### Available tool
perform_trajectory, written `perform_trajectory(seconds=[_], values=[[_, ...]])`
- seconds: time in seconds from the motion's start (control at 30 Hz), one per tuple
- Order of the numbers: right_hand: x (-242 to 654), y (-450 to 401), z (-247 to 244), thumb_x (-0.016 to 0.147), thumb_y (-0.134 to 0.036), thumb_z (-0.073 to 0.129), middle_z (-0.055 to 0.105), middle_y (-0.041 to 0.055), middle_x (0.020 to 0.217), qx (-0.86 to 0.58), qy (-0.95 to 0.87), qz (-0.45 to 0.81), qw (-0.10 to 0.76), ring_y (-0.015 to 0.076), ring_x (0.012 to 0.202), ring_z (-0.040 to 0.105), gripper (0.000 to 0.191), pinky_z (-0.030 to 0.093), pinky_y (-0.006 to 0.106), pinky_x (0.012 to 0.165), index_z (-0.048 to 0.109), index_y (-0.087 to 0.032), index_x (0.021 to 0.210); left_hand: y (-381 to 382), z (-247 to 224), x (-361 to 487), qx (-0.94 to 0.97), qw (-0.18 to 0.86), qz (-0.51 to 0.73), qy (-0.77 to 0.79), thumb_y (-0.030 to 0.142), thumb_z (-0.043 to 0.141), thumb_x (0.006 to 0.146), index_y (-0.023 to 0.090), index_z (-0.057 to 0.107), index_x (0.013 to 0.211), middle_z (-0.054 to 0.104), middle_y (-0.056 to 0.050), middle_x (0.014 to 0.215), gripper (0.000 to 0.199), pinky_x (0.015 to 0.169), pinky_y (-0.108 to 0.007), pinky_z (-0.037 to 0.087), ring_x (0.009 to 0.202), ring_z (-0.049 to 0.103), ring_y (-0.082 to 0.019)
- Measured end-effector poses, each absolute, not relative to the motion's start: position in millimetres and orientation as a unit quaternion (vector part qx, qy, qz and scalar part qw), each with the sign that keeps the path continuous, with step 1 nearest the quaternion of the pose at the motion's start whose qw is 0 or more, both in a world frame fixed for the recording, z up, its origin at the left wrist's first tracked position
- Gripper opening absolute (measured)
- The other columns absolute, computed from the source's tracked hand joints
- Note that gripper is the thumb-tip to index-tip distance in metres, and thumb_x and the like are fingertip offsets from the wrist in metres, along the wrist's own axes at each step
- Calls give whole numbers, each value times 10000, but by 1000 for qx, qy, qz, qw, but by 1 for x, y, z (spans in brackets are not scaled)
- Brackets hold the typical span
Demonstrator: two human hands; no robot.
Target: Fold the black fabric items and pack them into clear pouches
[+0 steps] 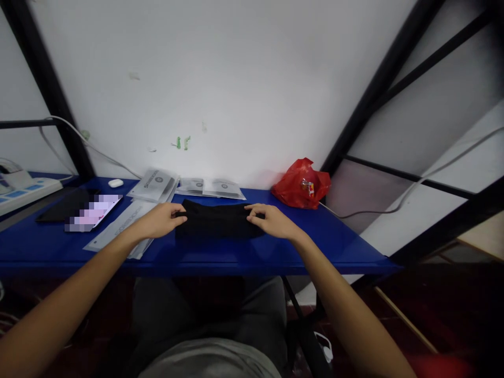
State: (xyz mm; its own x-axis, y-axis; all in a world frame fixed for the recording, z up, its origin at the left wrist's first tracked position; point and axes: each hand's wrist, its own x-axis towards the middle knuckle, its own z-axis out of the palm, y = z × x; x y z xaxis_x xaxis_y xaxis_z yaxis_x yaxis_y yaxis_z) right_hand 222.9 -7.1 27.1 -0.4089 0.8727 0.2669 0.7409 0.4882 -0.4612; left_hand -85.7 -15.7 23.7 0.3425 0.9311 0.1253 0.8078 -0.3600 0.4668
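A black cloth (218,221), folded into a wide strip, lies on the blue table (220,258) in front of me. My left hand (167,219) pinches its left end between thumb and fingers. At the opposite end, my right hand (268,219) has its thumb and fingers closed on the cloth's upper corner. The cloth stretches nearly flat between both hands.
Plastic packets (153,185) and more clear packets (212,188) lie by the wall. A lit phone (94,212), a white case (115,183) and a power strip (33,191) are at left. A red plastic bag (301,185) sits back right.
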Motion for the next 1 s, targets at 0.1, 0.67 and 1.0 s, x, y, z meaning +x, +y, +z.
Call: perform_trajectory(seconds=[0.1,0.67,1.0], values=[[218,13,17,808,-211,570,674,91,1091,-524,-810,102,244,225,1009,627,186,448,374,905,604,-190,626,5,11,-82,787,150,183,569,347,469,801,158,633,920,637,-34,744,277,621,-278,400,681,581,-188],[234,-7,-21,721,-409,704,461,144,1392,-460,-870,-12,175,310,1330,361,383,275,510,1093,668,-188,1032,-23,-22,-77,886,-2,88,455,372,456,895,171,538,1210,599,-91,1148,383,867,-368,425,1043,546,-250],[237,-13,-21,785,-174,585,554,126,1307,-448,-879,10,161,280,1279,441,163,356,507,1046,687,-189,911,-31,-11,-82,877,22,76,473,191,370,867,179,595,863,631,-77,874,226,735,-343,427,850,583,-223]])
